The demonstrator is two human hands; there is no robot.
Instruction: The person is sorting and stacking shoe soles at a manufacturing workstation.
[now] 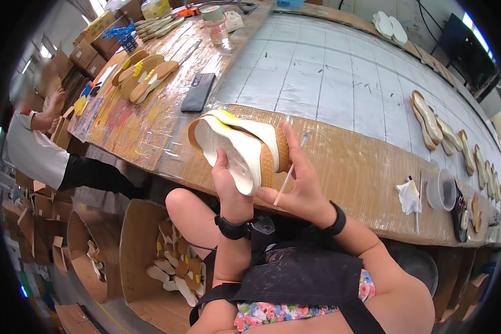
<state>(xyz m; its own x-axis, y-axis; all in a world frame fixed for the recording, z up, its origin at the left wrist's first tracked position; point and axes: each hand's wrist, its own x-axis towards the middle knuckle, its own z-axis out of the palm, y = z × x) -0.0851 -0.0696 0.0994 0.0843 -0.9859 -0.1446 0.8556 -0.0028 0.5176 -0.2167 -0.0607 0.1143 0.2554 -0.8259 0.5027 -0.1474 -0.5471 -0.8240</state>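
A pair of white-and-tan shoe soles, a nearer sole (pixel 222 146) and a farther sole (pixel 261 131), is held up together above the table's front edge. The white inside of the nearer one faces me, and a yellow patch shows at the top of the pair. My left hand (pixel 232 186) is closed round the lower end of the nearer sole, thumb on its inner face. At the soles' right, my right hand (pixel 309 192) has its fingers along the tan bumpy edge. It also holds a thin white pen-like stick (pixel 285 185) with a blue tip.
A dark phone (pixel 199 92) and stacked soles (pixel 145 78) lie farther left on the table. More soles (pixel 427 119) line the right, beyond a translucent cup (pixel 441 189) and a white cloth (pixel 409 197). Below stands a cardboard box (pixel 129 250) of soles. Another person (pixel 36 150) stands at left.
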